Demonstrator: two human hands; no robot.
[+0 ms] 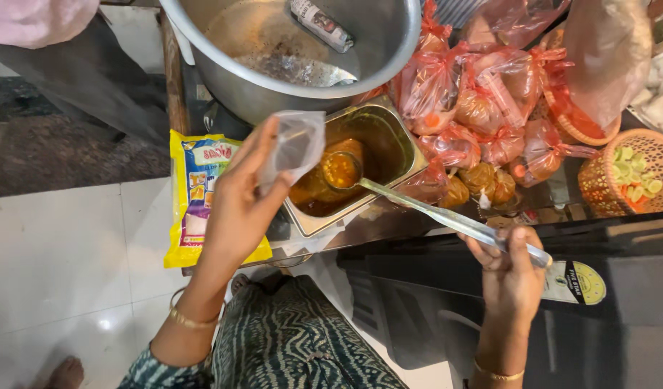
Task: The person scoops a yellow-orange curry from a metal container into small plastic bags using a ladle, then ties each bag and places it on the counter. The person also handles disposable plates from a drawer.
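Observation:
My left hand (239, 202) holds a small clear plastic bag (294, 145) up beside a rectangular steel tray (396, 137) that holds orange-brown curry. My right hand (510, 268) grips the end of a long steel ladle (425, 207). The ladle's bowl sits over the tray, full of the curry, just right of the bag's mouth.
A large steel pot (303, 86) with another ladle inside stands behind the tray. Several tied red-tinted bags of curry (475, 101) pile up at the right. An orange basket of cut vegetables (634, 176) is at far right. A yellow packet (198, 194) lies left.

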